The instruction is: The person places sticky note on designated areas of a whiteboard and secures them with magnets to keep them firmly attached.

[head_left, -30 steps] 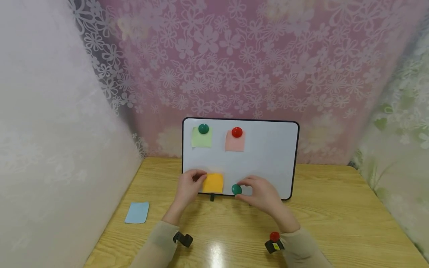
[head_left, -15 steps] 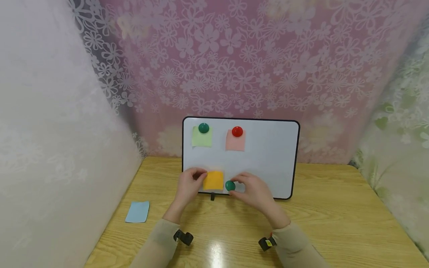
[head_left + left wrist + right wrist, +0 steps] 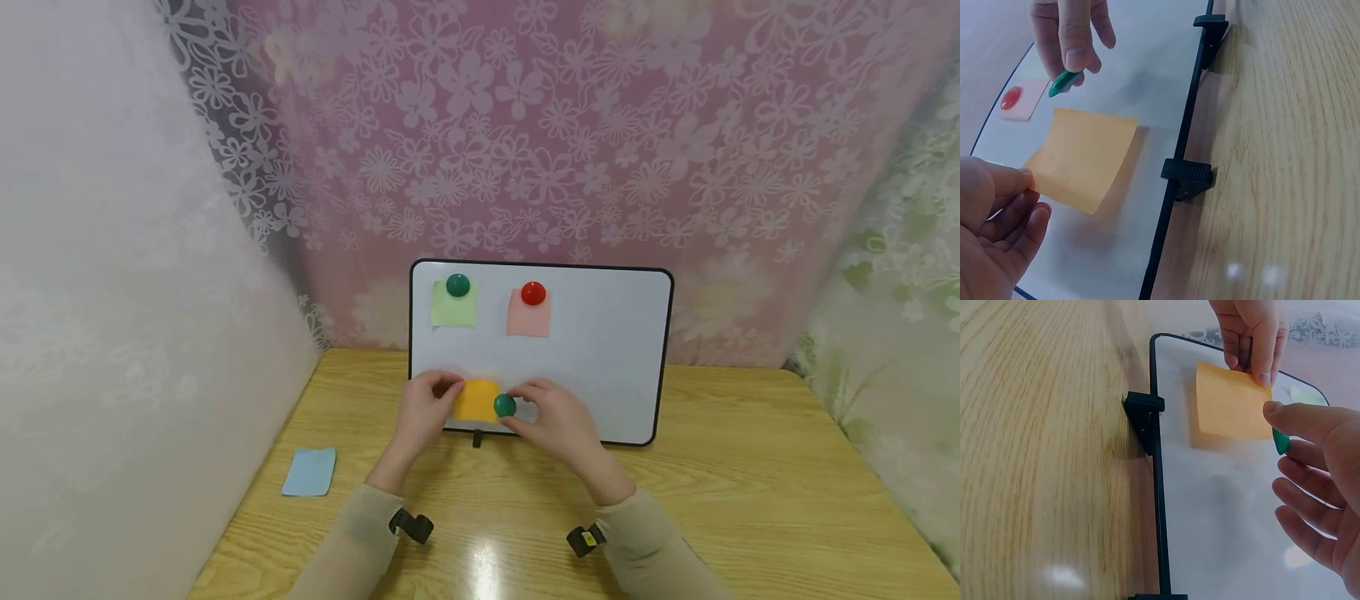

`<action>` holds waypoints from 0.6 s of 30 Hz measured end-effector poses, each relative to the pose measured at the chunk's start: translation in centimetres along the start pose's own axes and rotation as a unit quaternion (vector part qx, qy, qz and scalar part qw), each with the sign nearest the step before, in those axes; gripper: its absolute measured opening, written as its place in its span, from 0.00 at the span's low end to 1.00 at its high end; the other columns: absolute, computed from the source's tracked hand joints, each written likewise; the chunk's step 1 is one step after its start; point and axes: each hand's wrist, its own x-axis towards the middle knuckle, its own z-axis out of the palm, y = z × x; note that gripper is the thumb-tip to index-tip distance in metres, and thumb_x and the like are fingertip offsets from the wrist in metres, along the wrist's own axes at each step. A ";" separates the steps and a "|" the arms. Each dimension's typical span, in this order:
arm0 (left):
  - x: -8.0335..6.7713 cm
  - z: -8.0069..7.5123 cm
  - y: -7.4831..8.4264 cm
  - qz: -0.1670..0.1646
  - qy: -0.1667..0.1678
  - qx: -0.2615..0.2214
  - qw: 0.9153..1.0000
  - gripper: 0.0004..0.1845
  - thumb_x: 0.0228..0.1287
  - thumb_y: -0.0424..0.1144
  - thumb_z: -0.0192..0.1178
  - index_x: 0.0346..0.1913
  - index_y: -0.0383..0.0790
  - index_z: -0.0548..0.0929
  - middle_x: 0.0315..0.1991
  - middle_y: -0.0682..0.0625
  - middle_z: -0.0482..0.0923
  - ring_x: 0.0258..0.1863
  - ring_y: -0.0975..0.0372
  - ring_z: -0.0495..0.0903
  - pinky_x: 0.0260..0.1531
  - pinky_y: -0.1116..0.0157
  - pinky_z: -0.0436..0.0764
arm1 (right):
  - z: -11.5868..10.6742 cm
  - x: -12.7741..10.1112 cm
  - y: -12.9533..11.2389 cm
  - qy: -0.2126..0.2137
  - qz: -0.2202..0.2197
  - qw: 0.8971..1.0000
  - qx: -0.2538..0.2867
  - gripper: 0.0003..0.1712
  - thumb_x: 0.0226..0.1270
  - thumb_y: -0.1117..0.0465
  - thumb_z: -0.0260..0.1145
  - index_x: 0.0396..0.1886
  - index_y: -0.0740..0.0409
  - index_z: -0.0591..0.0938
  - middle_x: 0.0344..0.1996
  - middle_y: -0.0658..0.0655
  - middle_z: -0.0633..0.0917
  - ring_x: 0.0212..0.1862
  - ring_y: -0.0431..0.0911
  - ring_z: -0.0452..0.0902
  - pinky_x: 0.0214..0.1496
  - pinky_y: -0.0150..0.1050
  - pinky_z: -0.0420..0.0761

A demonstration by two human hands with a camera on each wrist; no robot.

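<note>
Hands first: left hand [image 3: 420,414] pinches the left edge of an orange sticky note [image 3: 477,400] and holds it flat on the lower left part of the whiteboard [image 3: 607,367], while the right hand [image 3: 557,423] pinches a green magnet [image 3: 505,406] right at the note's right edge; can't tell if it's touching the board. Higher up the board there's a green note [image 3: 453,309] under another green magnet [image 3: 457,285], and just right of it a pink note [image 3: 528,318] under a red magnet [image 3: 532,292]. Board stands on a wooden table [image 3: 735,492], with a blue note [image 3: 309,472] lying near the left edge
</note>
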 end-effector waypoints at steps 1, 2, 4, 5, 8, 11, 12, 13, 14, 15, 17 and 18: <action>0.0 0.0 0.0 0.001 0.001 -0.002 1.000 0.03 0.74 0.34 0.70 0.42 0.39 0.92 0.37 0.52 0.88 0.35 0.61 0.82 0.36 0.63 0.85 | 0.0 0.1 -0.1 0.002 0.001 1.000 0.000 0.22 0.62 0.48 0.84 0.52 0.53 0.92 0.50 0.52 0.89 0.49 0.50 0.86 0.50 0.48 0.87; 0.1 0.0 0.1 0.001 0.003 -0.002 1.000 0.03 0.74 0.34 0.70 0.42 0.39 0.92 0.37 0.51 0.88 0.35 0.60 0.82 0.36 0.63 0.85 | 0.1 0.1 -0.1 0.005 0.001 1.000 -0.002 0.22 0.62 0.48 0.84 0.51 0.53 0.92 0.50 0.51 0.89 0.49 0.50 0.86 0.50 0.48 0.87; 0.2 0.0 0.1 -0.002 0.005 -0.001 1.000 0.04 0.74 0.34 0.70 0.43 0.39 0.93 0.37 0.52 0.88 0.35 0.60 0.82 0.36 0.63 0.85 | 0.1 0.3 -0.2 0.010 0.001 1.000 -0.002 0.22 0.62 0.48 0.84 0.51 0.53 0.92 0.49 0.51 0.89 0.50 0.49 0.86 0.50 0.48 0.87; 0.3 0.0 0.2 -0.003 0.005 -0.001 1.000 0.04 0.74 0.35 0.70 0.43 0.39 0.93 0.38 0.52 0.88 0.35 0.60 0.83 0.36 0.63 0.85 | 0.2 0.4 -0.2 0.013 0.002 1.000 -0.001 0.22 0.61 0.49 0.85 0.51 0.53 0.92 0.49 0.51 0.89 0.50 0.49 0.86 0.50 0.48 0.87; 0.5 0.1 0.2 -0.005 0.007 0.003 1.000 0.04 0.74 0.35 0.70 0.43 0.39 0.93 0.38 0.51 0.89 0.36 0.60 0.83 0.38 0.62 0.85 | 0.3 0.6 -0.3 0.020 0.001 1.000 0.002 0.22 0.61 0.50 0.85 0.51 0.54 0.92 0.49 0.52 0.89 0.50 0.49 0.86 0.52 0.48 0.87; 0.7 0.2 0.1 -0.009 0.009 0.006 1.000 0.04 0.74 0.35 0.71 0.43 0.39 0.93 0.38 0.51 0.89 0.36 0.60 0.83 0.38 0.61 0.85 | 0.5 0.8 -0.3 0.028 -0.003 1.000 0.002 0.22 0.60 0.51 0.86 0.51 0.55 0.92 0.49 0.52 0.89 0.50 0.50 0.86 0.52 0.48 0.87; 0.7 0.3 0.1 -0.011 0.009 0.007 1.000 0.03 0.74 0.35 0.71 0.42 0.39 0.93 0.38 0.51 0.89 0.36 0.60 0.83 0.38 0.61 0.85 | 0.5 0.9 -0.4 0.032 -0.005 0.999 0.000 0.23 0.60 0.51 0.86 0.51 0.55 0.92 0.49 0.52 0.89 0.50 0.50 0.86 0.52 0.48 0.87; 0.8 0.3 0.1 -0.012 0.011 0.007 1.000 0.03 0.74 0.35 0.71 0.42 0.39 0.93 0.38 0.51 0.89 0.36 0.60 0.83 0.39 0.61 0.85 | 0.6 0.9 -0.4 0.036 -0.006 0.999 0.000 0.23 0.60 0.51 0.86 0.52 0.55 0.92 0.49 0.52 0.89 0.50 0.50 0.86 0.52 0.48 0.87; 0.8 0.3 0.1 -0.013 0.013 0.007 1.000 0.03 0.73 0.35 0.71 0.42 0.39 0.93 0.38 0.51 0.89 0.36 0.60 0.83 0.38 0.61 0.85 | 0.6 1.0 -0.4 0.039 -0.006 0.999 -0.003 0.24 0.60 0.51 0.86 0.52 0.55 0.92 0.49 0.52 0.89 0.50 0.50 0.86 0.52 0.47 0.87; 0.8 0.3 0.1 -0.012 0.015 0.006 1.000 0.03 0.73 0.35 0.71 0.42 0.39 0.93 0.38 0.51 0.89 0.36 0.60 0.83 0.38 0.61 0.85 | 0.7 1.1 -0.4 0.042 -0.006 0.999 -0.006 0.24 0.60 0.50 0.86 0.52 0.56 0.91 0.49 0.52 0.89 0.50 0.50 0.86 0.52 0.47 0.87; 0.9 0.2 0.1 -0.011 0.017 0.006 1.000 0.03 0.73 0.35 0.71 0.42 0.39 0.93 0.38 0.51 0.89 0.36 0.60 0.83 0.38 0.61 0.85 | 0.8 1.2 -0.5 0.048 -0.005 0.999 -0.009 0.25 0.59 0.50 0.86 0.53 0.56 0.91 0.50 0.52 0.89 0.51 0.50 0.86 0.51 0.47 0.87; 0.9 0.2 0.1 -0.010 0.019 0.006 1.000 0.03 0.74 0.35 0.71 0.43 0.39 0.93 0.38 0.51 0.89 0.36 0.60 0.83 0.38 0.61 0.84 | 0.9 1.2 -0.5 0.051 -0.005 0.999 -0.008 0.25 0.59 0.50 0.86 0.53 0.56 0.91 0.50 0.53 0.89 0.51 0.50 0.86 0.51 0.47 0.87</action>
